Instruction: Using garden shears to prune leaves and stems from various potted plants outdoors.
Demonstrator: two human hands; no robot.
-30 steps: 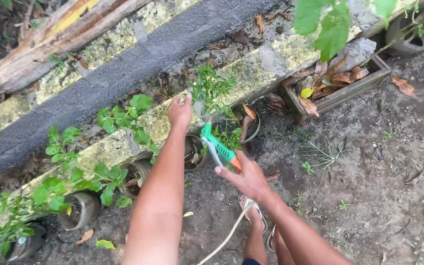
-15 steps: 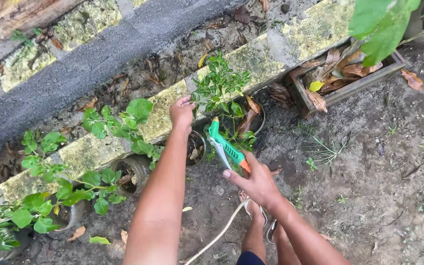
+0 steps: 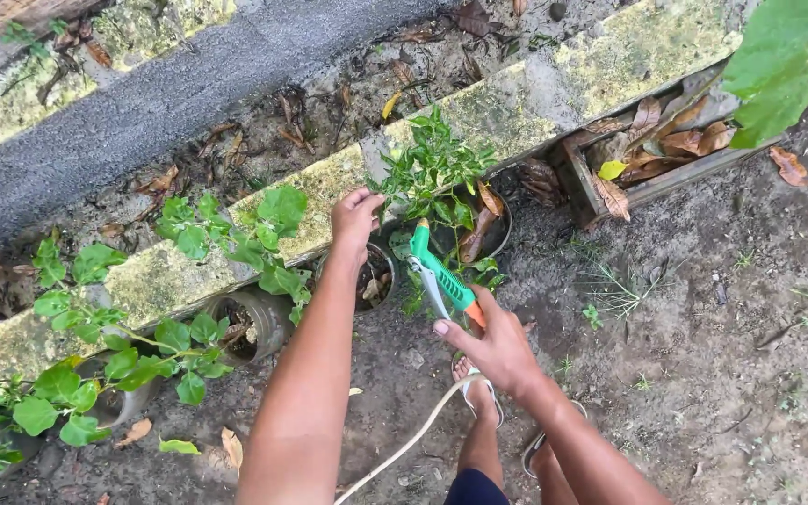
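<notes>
The right hand (image 3: 493, 346) is closed around the orange grip of a green hose spray nozzle (image 3: 441, 279), thumb laid along its side, with the nozzle tip angled up and away toward the potted plants. A pale hose (image 3: 404, 447) runs from under that hand down toward the bottom edge of the view, passing beside a sandalled foot (image 3: 477, 393). The left hand (image 3: 353, 218) reaches forward with fingers loosely curled and gripping nothing solid; its fingertips touch the outer leaves of a small leafy plant (image 3: 434, 168), and whether it pinches a leaf cannot be told. That plant stands in a round pot (image 3: 497, 232) set against a mossy concrete kerb (image 3: 516, 103). Just below the left wrist sits a second pot (image 3: 378, 279) holding soil and dry leaves. Further left, more pots (image 3: 259, 323) with broad-leaved green seedlings (image 3: 236, 238) line the same kerb. To the right, a wooden box (image 3: 652, 164) filled with brown dead leaves rests on bare dirt ground (image 3: 703, 355). A large green leaf (image 3: 783, 61) hangs in at the upper right corner.
</notes>
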